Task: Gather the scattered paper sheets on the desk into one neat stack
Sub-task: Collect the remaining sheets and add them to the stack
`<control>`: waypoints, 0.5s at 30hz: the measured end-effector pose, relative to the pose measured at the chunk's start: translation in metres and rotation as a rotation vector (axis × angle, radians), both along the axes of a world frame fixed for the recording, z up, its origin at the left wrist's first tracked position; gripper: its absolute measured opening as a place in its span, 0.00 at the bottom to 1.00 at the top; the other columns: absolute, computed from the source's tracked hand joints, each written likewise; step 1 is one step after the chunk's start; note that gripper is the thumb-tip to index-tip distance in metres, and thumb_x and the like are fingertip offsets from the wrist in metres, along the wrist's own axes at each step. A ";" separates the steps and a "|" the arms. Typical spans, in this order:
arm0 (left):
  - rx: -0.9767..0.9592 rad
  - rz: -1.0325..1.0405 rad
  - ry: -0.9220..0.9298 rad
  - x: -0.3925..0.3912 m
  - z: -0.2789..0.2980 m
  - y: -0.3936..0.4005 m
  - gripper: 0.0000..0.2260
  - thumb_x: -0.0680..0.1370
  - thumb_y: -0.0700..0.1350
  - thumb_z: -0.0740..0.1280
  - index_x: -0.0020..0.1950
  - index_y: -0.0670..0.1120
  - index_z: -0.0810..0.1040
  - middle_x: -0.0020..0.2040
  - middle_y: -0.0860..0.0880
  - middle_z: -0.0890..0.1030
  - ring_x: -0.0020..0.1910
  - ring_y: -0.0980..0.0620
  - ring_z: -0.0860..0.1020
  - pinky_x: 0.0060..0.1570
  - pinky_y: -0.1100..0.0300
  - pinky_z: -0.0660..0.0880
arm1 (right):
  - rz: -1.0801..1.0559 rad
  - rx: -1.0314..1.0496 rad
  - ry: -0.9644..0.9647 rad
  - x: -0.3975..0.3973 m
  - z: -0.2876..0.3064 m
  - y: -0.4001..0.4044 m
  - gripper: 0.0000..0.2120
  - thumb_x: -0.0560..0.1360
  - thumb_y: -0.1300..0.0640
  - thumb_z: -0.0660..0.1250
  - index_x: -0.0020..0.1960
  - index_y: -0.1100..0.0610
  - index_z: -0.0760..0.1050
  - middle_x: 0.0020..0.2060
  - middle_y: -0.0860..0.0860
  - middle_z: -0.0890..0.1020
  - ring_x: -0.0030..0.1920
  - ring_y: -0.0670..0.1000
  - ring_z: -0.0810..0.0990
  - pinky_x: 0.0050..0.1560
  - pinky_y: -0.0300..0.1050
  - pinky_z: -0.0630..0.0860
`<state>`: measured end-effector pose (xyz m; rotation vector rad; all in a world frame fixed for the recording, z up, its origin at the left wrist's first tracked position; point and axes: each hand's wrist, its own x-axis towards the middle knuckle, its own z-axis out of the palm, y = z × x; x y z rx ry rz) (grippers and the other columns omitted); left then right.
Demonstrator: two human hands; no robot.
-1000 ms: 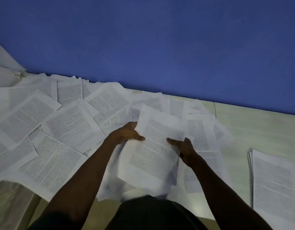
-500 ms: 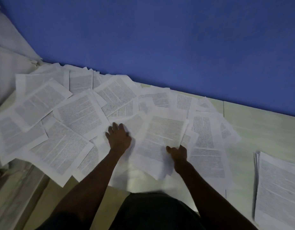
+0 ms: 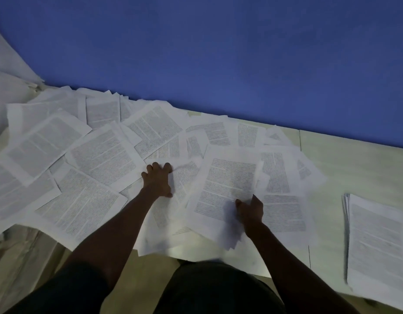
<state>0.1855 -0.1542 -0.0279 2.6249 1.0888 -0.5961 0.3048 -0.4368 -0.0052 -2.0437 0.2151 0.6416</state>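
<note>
Several printed white paper sheets (image 3: pixel 103 155) lie scattered and overlapping across the left and middle of the pale desk (image 3: pixel 354 168). My left hand (image 3: pixel 157 181) lies palm down on a sheet near the middle, fingers spread and pressing on it. My right hand (image 3: pixel 250 211) grips the lower right edge of a small bundle of sheets (image 3: pixel 227 184), thumb on top; the bundle lies tilted on the other papers. A gathered stack of sheets (image 3: pixel 377 243) sits at the right edge of the desk, apart from both hands.
A blue wall (image 3: pixel 218 53) runs along the back of the desk. Pale cloth or paper (image 3: pixel 8 71) rises at the far left. Some sheets hang over the front edge at the left. Bare desk lies between the scattered papers and the stack.
The bundle, held up in both hands a second ago, now lies on the scattered papers. My left hand let go of it and moved left onto a loose sheet.
</note>
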 end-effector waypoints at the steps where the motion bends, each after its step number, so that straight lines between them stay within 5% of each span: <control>1: 0.004 -0.024 -0.008 0.004 0.001 0.000 0.35 0.64 0.53 0.82 0.65 0.51 0.69 0.62 0.44 0.70 0.65 0.41 0.69 0.62 0.43 0.69 | 0.007 -0.010 -0.012 0.004 0.000 -0.003 0.22 0.77 0.63 0.72 0.70 0.61 0.76 0.63 0.59 0.82 0.65 0.62 0.78 0.61 0.47 0.73; 4: -0.081 0.011 -0.121 0.012 -0.002 0.003 0.21 0.69 0.44 0.77 0.59 0.47 0.73 0.56 0.46 0.79 0.59 0.43 0.77 0.59 0.48 0.72 | 0.014 -0.047 -0.044 0.016 0.000 -0.014 0.19 0.77 0.62 0.73 0.67 0.62 0.78 0.60 0.59 0.83 0.63 0.62 0.80 0.63 0.51 0.76; 9: -0.468 0.270 -0.493 0.024 0.003 0.013 0.15 0.71 0.37 0.78 0.57 0.41 0.84 0.55 0.44 0.83 0.55 0.46 0.82 0.51 0.61 0.74 | -0.063 -0.071 -0.074 0.020 -0.007 -0.034 0.18 0.76 0.61 0.74 0.65 0.62 0.79 0.59 0.60 0.84 0.62 0.64 0.81 0.64 0.55 0.78; 12: -0.777 0.682 -0.806 0.029 0.018 0.033 0.12 0.75 0.33 0.74 0.57 0.40 0.81 0.56 0.41 0.82 0.52 0.45 0.80 0.44 0.59 0.79 | -0.071 -0.061 -0.081 0.018 -0.008 -0.040 0.17 0.76 0.62 0.74 0.64 0.63 0.80 0.59 0.60 0.84 0.61 0.64 0.81 0.63 0.54 0.78; 15: -1.228 0.885 -1.072 0.025 0.037 0.050 0.14 0.80 0.35 0.68 0.66 0.41 0.79 0.61 0.42 0.83 0.57 0.43 0.82 0.52 0.52 0.82 | -0.085 -0.043 -0.062 0.016 -0.009 -0.039 0.16 0.76 0.62 0.74 0.63 0.63 0.80 0.57 0.60 0.84 0.60 0.63 0.81 0.64 0.59 0.79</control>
